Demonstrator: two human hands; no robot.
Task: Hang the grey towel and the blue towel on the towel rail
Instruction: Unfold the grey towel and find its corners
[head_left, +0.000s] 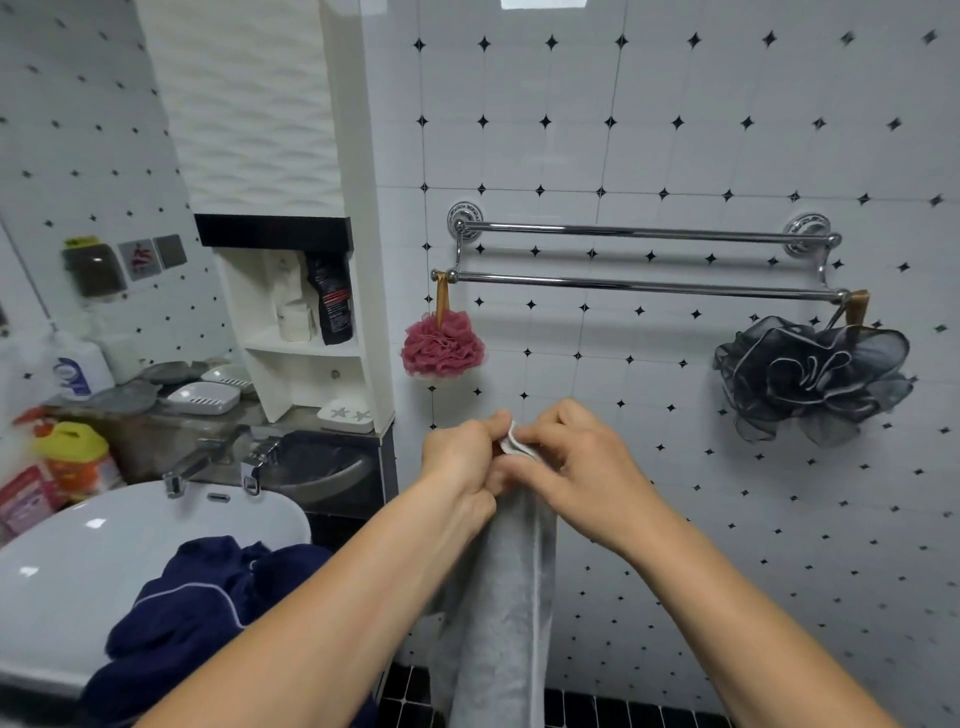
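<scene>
**Grey towel in both hands, below the rail**

The tiled wall (675, 130) fills the view ahead of me, with the white sink (104, 535) to my left. The double towel rail (644, 285) is bare along both bars. The grey towel (506, 597) hangs straight down from my grip, well below the rail. The blue towel (192, 613) lies crumpled on the sink's edge. A dark bath puff (810, 379) hangs at the rail's right end, a pink one (442, 345) at its left. My left hand (460, 457) and right hand (582, 462) both pinch the grey towel's top edge, fingers curled, close together.
</scene>
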